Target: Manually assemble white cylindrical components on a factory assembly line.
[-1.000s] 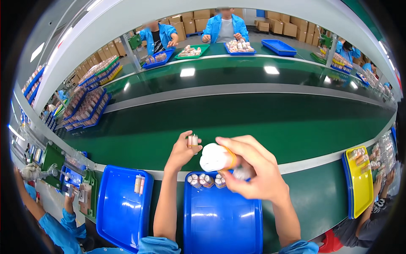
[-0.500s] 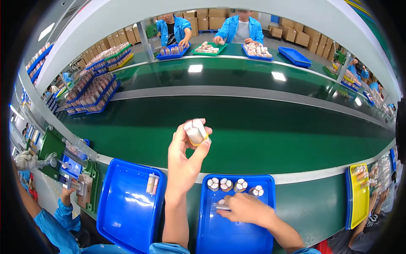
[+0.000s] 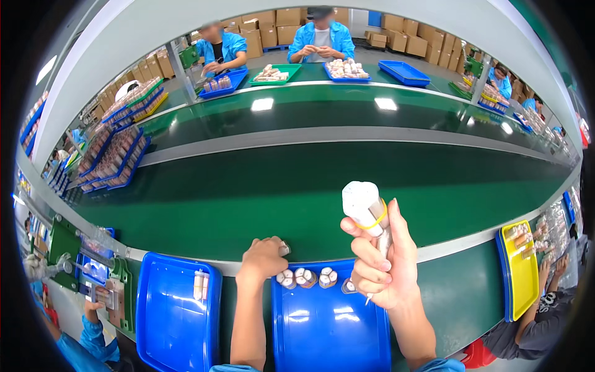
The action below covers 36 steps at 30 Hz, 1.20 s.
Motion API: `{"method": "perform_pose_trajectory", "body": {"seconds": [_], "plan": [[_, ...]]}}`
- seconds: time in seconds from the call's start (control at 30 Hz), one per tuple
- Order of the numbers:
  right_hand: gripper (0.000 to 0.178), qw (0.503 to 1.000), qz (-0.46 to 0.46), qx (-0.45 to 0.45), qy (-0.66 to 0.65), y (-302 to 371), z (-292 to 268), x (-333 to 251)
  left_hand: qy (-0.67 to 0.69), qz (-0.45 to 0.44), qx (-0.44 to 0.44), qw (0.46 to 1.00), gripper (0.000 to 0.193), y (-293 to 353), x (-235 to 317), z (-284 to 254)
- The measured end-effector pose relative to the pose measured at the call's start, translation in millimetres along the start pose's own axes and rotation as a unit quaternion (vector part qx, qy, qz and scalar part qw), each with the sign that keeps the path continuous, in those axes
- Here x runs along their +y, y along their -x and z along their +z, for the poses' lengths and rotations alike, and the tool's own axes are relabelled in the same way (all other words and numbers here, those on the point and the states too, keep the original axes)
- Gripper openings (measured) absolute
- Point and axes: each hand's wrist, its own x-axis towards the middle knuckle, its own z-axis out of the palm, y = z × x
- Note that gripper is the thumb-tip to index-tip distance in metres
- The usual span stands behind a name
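My right hand (image 3: 393, 266) is closed, held up over the far right corner of the middle blue tray (image 3: 328, 347). Upright between its thumb and fingers is a bundle of white cylinders (image 3: 364, 204) with a yellow rubber band around it. A slim silvery thing (image 3: 384, 242) runs down into the same palm, and a thin pointed tip shows below the fingers. Several short bundles of white-ended cylinders (image 3: 305, 276) stand in a row along this tray's far side. At its far left corner, my left hand (image 3: 263, 255) has its fingers curled in; a small greyish piece (image 3: 284, 249) shows at the fingertips.
Left of it, another blue tray (image 3: 167, 322) holds two loose cylinders (image 3: 200, 285). A green belt (image 3: 248, 192) lies beyond. A green hand press (image 3: 62, 248) stands at far left, a yellow tray (image 3: 524, 285) at right. Two co-workers sit across the belt with filled trays.
My left hand has come down from above the belt to the tray's far left corner. My right hand has risen out of the tray and now holds up the banded bundle. The view has shifted.
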Motion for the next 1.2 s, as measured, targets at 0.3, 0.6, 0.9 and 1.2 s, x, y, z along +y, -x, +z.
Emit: {"method": "perform_pose_trajectory", "body": {"seconds": [0.3,0.6,0.9,1.2], "plan": [[0.080,0.992,0.037,-0.011,-0.116,14.8,17.4,5.1,0.333,0.243,0.232,0.881,0.065,74.4,51.1,-51.9],[0.047,0.794,0.017,0.004,0.607,29.0,7.6,5.0,0.643,0.286,0.114,0.701,0.060,85.7,98.5,-34.2],[0.079,0.481,-0.402,-0.016,0.779,14.8,10.6,-5.2,0.768,0.150,-0.045,0.622,0.058,94.2,108.6,-28.3],[0.071,0.512,-0.459,-0.022,0.726,7.7,2.4,10.3,0.742,0.235,-0.096,0.621,0.059,80.5,101.8,-18.5]]}}
